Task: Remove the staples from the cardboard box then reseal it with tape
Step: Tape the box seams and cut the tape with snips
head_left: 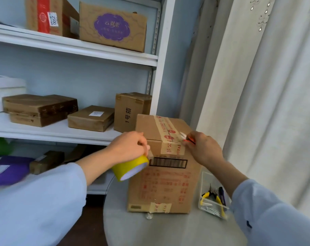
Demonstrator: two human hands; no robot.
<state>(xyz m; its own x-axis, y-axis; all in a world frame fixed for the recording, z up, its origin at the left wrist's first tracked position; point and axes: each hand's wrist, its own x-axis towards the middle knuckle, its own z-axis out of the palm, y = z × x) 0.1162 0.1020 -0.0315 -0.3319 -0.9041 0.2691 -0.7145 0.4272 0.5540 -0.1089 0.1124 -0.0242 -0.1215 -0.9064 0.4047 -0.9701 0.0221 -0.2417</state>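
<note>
Now I'm resealing: left hand (128,147) gripping the yellow tape roll (129,168), right hand (203,147) pinching a small cutter (187,139), trimming tape on the cardboard box (165,181).

I see the cardboard box (165,174) standing upright on the round table (168,231), near its far edge. My left hand (129,146) is at the box's upper left corner, gripping the tape roll (130,168) just left of the box. My right hand (204,148) is at the upper right edge, holding a small cutter (187,138) against the box top. A tray (213,197) with pliers (212,198) in it sits right of the box. Shelves (70,48) with boxes stand behind, to the left; a curtain (266,86) hangs on the right.
</note>
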